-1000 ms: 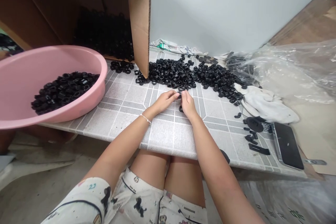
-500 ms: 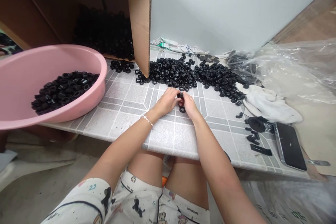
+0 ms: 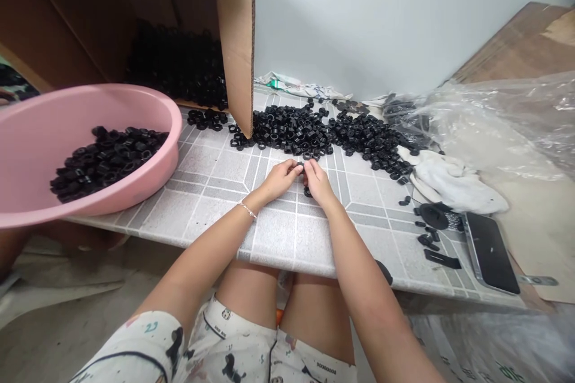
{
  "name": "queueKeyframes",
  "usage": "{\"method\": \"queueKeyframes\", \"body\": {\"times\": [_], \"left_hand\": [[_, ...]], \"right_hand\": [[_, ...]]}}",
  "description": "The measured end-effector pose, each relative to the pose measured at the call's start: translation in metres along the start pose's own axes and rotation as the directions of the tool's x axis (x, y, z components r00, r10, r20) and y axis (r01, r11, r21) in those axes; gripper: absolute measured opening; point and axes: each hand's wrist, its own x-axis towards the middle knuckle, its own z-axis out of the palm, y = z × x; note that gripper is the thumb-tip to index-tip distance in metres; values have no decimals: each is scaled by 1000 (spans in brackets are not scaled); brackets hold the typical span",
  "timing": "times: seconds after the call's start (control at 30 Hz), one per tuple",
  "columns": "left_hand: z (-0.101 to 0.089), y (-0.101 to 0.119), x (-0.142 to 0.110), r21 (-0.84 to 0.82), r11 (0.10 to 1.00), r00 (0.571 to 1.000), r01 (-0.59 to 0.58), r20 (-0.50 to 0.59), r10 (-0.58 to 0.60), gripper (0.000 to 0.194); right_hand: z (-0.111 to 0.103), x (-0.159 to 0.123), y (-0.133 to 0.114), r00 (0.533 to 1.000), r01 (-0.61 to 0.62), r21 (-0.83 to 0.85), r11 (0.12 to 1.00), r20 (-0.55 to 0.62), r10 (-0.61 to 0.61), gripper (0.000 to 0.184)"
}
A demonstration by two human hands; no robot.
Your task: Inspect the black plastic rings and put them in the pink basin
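Nearest us, our thighs in printed shorts (image 3: 242,335) sit under the front edge of the tiled-pattern table (image 3: 274,239). Close to its right end lie a dark-screened phone (image 3: 491,251), a black strip (image 3: 442,259) and a round black disc (image 3: 433,216). A bracelet (image 3: 247,209) circles our left wrist. Further in, our left hand (image 3: 281,181) and right hand (image 3: 318,182) meet above the table, fingers closed in a narrow pinch around a small black part (image 3: 300,164); it seems to be gripped from both sides, though the fingers hide most of it. A black ring (image 3: 308,191) sits just beside our right hand, under its fingers. To our left, a pink basin (image 3: 168,161) holds a heap of black rings (image 3: 110,161); to our right, a white cloth (image 3: 456,182) lies crumpled. Beyond our hands spread two adjoining piles of black parts (image 3: 294,130), and behind the basin a cardboard box (image 3: 238,42) stands open on its side with more black pieces (image 3: 179,66) inside. Clear plastic sheeting (image 3: 507,122) bunches at the right, and the pale wall (image 3: 354,18) rises at the back.
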Motion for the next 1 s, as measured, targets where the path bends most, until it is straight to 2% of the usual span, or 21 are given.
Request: {"method": "queueKeyframes", "body": {"times": [0.1,0.2,0.33,0.4,0.47,0.53,0.63,0.7,0.8,0.87,0.93,1.0], "left_hand": [[0,0,-1,15,1000,1000,-10,21,9,25],[1,-2,0,55,996,997,-63,43,61,25],[0,-4,-1,178,973,989,-146,5,147,21],[0,-4,-2,256,951,983,-172,-19,183,20],[1,-1,-4,291,933,972,-211,-35,231,20],[1,6,-5,241,936,959,-256,-58,277,21],[-7,22,-8,-32,965,951,-259,-184,249,24],[-27,35,-11,-305,920,940,-244,-309,147,26],[-77,45,-21,-614,704,869,-357,-494,9,32],[-114,45,-30,-669,568,793,-480,-607,-44,37],[-142,38,-38,-687,501,763,-526,-641,-78,39],[-156,29,-42,-684,469,737,-560,-669,-95,36]], "right_hand": [[1,0,1,999,45,-54,998,-9,-46,44],[3,0,1,998,55,-35,998,-42,-56,43],[8,-1,-2,996,54,-23,998,-74,-56,44],[11,-1,-4,996,48,8,999,-80,-47,45],[13,-2,-7,997,11,109,994,-79,-2,47],[12,-1,-10,997,-36,261,965,-58,53,50],[6,3,-10,996,-43,446,894,-48,72,56],[-1,5,-8,995,-27,493,870,-74,73,59],[-6,8,-3,991,-34,491,871,-98,94,62],[-6,8,0,989,-38,471,881,-109,102,65],[-5,8,1,988,-35,444,895,-119,98,66],[-2,8,1,989,-31,414,910,-118,88,66]]}}
